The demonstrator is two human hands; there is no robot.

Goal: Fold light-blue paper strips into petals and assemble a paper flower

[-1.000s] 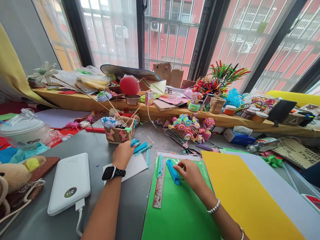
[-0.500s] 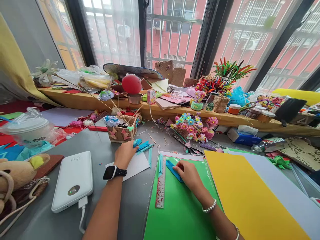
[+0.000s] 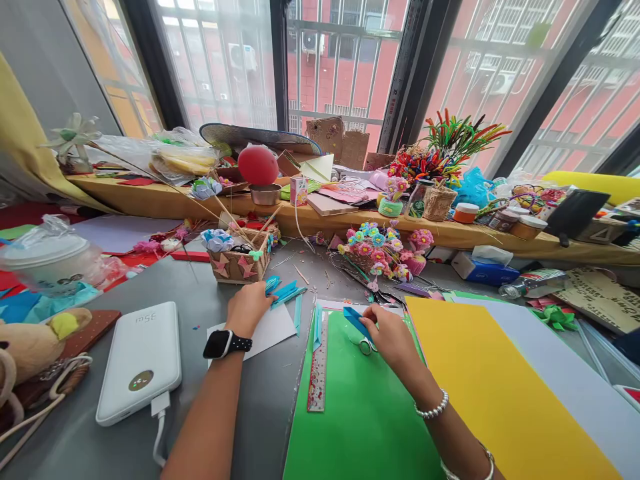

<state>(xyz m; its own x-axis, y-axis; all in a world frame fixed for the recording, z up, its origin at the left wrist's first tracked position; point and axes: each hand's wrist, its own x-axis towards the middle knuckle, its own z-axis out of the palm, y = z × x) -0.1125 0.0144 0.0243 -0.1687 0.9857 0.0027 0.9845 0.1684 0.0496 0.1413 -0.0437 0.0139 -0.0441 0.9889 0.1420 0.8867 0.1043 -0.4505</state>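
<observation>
My right hand [image 3: 395,340] pinches a folded blue paper strip [image 3: 357,323] and holds it above the green sheet [image 3: 365,413]. A small round metallic-looking thing [image 3: 367,346] shows just below that strip; its kind is unclear. On the left, my left hand [image 3: 249,310] is closed on a piece of folded blue paper [image 3: 273,285] at the edge of a small pile; its fingertips are partly hidden. More folded blue pieces [image 3: 289,293] lie beside it over a white sheet [image 3: 273,333]. A clear ruler [image 3: 317,373] and a light-blue strip [image 3: 317,327] rest on the green sheet.
A white power bank [image 3: 143,360] with a cable lies left of my left arm. Behind my left hand stands a cardboard box [image 3: 240,265] with paper flowers. Crochet flowers [image 3: 375,247] stand farther back. Yellow paper [image 3: 490,380] covers the right side.
My right hand has raised the blue strip up and to the right, uncovering the small round thing. My left hand stays by the blue pile. The view has shifted slightly.
</observation>
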